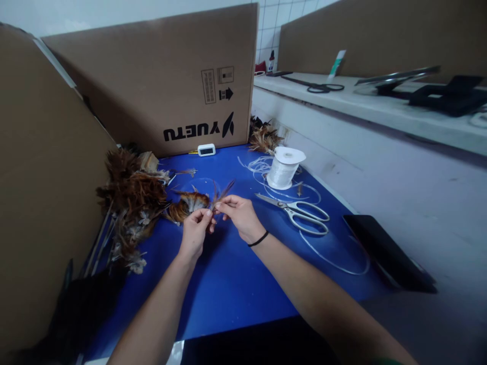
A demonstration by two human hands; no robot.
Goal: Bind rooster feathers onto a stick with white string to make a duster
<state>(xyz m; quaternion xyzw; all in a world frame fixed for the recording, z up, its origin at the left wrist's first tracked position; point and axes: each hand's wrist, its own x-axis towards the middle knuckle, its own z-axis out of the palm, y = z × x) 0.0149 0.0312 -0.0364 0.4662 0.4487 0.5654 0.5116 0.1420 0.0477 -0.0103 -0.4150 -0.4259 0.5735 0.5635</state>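
Over the middle of the blue table, my left hand (197, 227) and my right hand (238, 215) meet with fingers pinched together. Between them a few thin brown feathers (225, 190) stick up, tips pointing away from me. The feathers' lower ends are hidden by my fingertips. Just behind my left hand lies a strung fringe of brown and grey feathers (190, 203). A large heap of brown feathers (135, 187) spreads at the left. To the right of my right hand rest open-handled scissors (299, 212), blades pointing left.
A white spool (283, 170) stands behind the scissors, with loose clear cord (335, 267) curling around. A black phone-like slab (386, 248) lies at the right edge. Cardboard (152, 81) walls the back and left. A small white timer (206, 150) sits at its foot. Scissors and a glue stick (337, 64) occupy the ledge.
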